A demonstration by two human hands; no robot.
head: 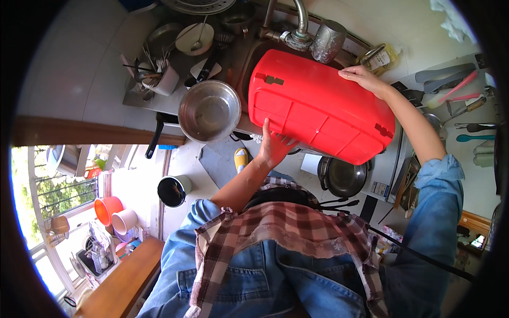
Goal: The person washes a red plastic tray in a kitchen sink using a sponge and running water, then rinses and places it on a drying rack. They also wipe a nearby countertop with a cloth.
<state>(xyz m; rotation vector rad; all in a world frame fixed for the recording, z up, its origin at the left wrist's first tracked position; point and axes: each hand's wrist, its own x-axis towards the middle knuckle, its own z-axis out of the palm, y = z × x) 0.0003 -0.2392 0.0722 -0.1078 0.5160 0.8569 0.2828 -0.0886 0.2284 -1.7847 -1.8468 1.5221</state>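
A large red plastic bin (pixel 318 107) is tilted over the sink (pixel 248 59), its underside facing me. My left hand (pixel 276 148) supports its lower edge, with the thumb on the red wall and the fingers partly hidden beneath. My right hand (pixel 364 79) grips the upper right edge, its fingertips over the rim. Left of the bin a round metal basin (pixel 209 111) sits at the counter's edge, near my left hand. Behind the bin stand a metal faucet (pixel 301 24) and a dented metal canister (pixel 328 41). The inside of the bin is hidden.
A cutlery holder (pixel 166 81), a white bowl with a spoon (pixel 195 39) and a black-handled pan (pixel 156 137) are at the left. A dark pot (pixel 345 177) stands at the lower right. Utensils (pixel 453 79) hang on the right wall. A bin (pixel 173 191) stands on the floor.
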